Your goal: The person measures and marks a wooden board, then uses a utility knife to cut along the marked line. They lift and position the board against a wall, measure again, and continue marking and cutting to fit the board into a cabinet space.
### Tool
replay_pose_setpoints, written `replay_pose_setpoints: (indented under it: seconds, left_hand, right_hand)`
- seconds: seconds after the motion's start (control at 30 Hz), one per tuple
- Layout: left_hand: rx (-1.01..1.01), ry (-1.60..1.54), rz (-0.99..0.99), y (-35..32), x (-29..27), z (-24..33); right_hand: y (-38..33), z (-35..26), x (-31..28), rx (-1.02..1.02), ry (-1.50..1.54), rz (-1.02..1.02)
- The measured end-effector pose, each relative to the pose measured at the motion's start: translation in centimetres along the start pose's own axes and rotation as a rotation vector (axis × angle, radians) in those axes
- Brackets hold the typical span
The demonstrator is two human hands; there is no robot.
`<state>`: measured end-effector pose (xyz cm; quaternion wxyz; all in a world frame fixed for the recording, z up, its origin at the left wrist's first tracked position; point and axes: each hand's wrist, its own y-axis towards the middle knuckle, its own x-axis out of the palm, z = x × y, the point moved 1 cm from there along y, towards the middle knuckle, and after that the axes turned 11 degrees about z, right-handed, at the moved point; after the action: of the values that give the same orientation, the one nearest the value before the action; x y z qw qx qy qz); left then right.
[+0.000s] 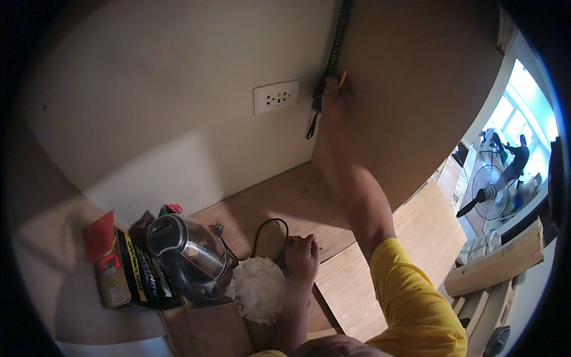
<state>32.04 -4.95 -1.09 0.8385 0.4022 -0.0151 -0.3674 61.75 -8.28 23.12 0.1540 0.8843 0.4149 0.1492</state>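
My right hand (334, 95) reaches up into the corner between the white wall and a brown board (410, 77). Its fingers are closed around a dark tape measure (317, 101) with a wrist strap hanging below. The green tape blade (337, 44) runs upward along the corner, and a pencil (342, 80) sticks up from the same hand. Lower down, my left hand (302, 257) is closed and rests on the wooden surface (279, 199). What it holds, if anything, is hidden. Beside it lie a black cable (257, 238) and a round, frilled whitish cloth item (257, 288).
A white wall socket (276, 97) sits left of the tape measure. At the lower left stand a clear electric kettle (199, 247) and a black-and-yellow can (134, 273) with a red piece (99, 235) by it. Off right are a fan (489, 193) and a long cardboard box (493, 265).
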Motion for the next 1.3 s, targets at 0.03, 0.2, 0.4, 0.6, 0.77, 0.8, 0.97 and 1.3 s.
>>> replay_pose_setpoints:
  seconds: [0.03, 0.2, 0.4, 0.6, 0.77, 0.8, 0.97, 1.3]
  left_hand:
    - [0.005, 0.029, -0.005, 0.0, 0.0, 0.0]
    - [-0.050, 0.040, -0.034, 0.0, 0.0, 0.2]
    - [-0.009, 0.113, -0.053, 0.1, 0.2, 0.3]
    - [0.051, 0.089, -0.022, 0.0, 0.3, -0.1]
    - [0.033, 0.078, -0.016, -0.2, 0.4, -0.2]
    - [0.031, 0.075, -0.018, -0.2, 0.4, -0.2]
    - [0.003, 0.072, -0.031, -0.1, 0.3, -0.1]
    - [-0.042, 0.074, -0.053, -0.1, 0.4, 0.0]
  right_hand:
    - [0.1, -0.1, 0.0, 0.005, 0.033, -0.030]
    - [0.1, -0.7, 0.1, 0.103, 0.202, -0.063]
    - [-0.7, -1.7, 1.0, 0.062, 0.282, 0.056]
    - [-0.6, -1.3, 1.3, -0.011, 0.182, 0.121]
    - [0.1, -1.0, 1.6, 0.058, 0.220, 0.070]
    - [0.2, -1.0, 1.6, 0.070, 0.182, 0.078]
    - [0.1, -0.7, 1.9, 0.010, 0.191, 0.116]
    - [0.8, 0.9, 2.9, -0.110, 0.093, 0.205]
